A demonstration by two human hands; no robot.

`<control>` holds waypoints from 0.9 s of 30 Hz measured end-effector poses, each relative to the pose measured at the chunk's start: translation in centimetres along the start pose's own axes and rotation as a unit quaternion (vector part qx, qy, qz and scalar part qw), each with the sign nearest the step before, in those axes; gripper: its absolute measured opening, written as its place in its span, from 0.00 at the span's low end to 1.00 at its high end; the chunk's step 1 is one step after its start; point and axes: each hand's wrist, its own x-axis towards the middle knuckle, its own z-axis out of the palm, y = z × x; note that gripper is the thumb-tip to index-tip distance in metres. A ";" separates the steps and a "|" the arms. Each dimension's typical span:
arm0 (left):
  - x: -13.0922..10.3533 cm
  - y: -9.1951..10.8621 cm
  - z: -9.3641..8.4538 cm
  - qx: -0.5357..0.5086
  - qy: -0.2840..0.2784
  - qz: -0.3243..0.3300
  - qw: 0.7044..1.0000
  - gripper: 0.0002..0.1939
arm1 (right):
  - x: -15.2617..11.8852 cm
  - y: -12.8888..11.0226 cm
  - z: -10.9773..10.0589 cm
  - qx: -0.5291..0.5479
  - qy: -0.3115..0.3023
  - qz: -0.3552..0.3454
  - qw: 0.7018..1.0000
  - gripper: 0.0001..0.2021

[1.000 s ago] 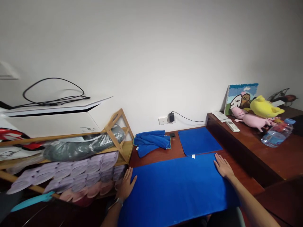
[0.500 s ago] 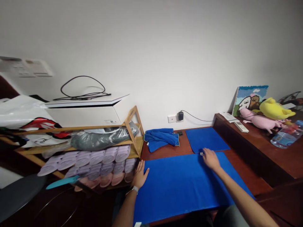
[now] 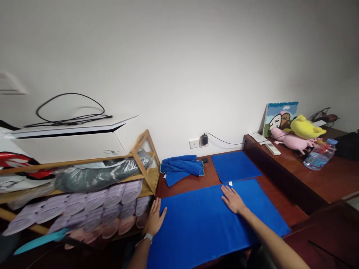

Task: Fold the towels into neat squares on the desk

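A large blue towel (image 3: 196,220) lies spread over the front of the reddish-brown table. My left hand (image 3: 155,217) rests at its left edge, fingers stretched and thumb apart. On the towel's upper part lies my right hand (image 3: 233,200), flat with the fingers extended, just below a small white tag. Behind it a smaller blue cloth (image 3: 235,166) is laid out flat. To the left of that cloth sits a crumpled pile of blue cloths (image 3: 182,168) with a green-edged border.
Left of the table stands a wooden rack (image 3: 151,185) with lilac slippers (image 3: 105,200) and a white box (image 3: 70,144). On the raised right surface are a water bottle (image 3: 319,155), plush toys (image 3: 305,129) and a remote (image 3: 272,148). A black plug (image 3: 204,139) sits in the wall socket.
My right hand has moved off the towel's back edge toward me and now lies flatter, leaving the tag uncovered. My left hand stays at the left edge. The view has turned slightly right.
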 end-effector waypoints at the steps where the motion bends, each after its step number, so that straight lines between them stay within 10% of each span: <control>1: 0.0 -0.1 0.0 0.001 0.001 0.000 1.000 0.39 | -0.9 3.2 -0.5 -0.011 0.009 0.032 0.999 0.35; 8: 0.2 -0.5 -0.6 0.038 -0.003 0.001 0.999 0.37 | -4.8 19.1 -2.5 -0.058 0.035 0.219 0.973 0.36; 17: 0.5 1.5 -2.0 0.108 -0.059 -0.003 0.992 0.37 | -4.6 19.0 -4.0 -0.061 -0.005 0.235 0.970 0.35; 22: -0.4 4.4 -4.1 0.131 -0.063 0.020 0.989 0.36 | -3.7 13.6 -5.2 -0.072 0.031 0.204 0.976 0.34; 27: -5.6 7.2 -5.7 0.118 -0.035 0.111 0.986 0.32 | -4.0 -3.4 -2.0 -0.002 0.103 0.022 0.994 0.33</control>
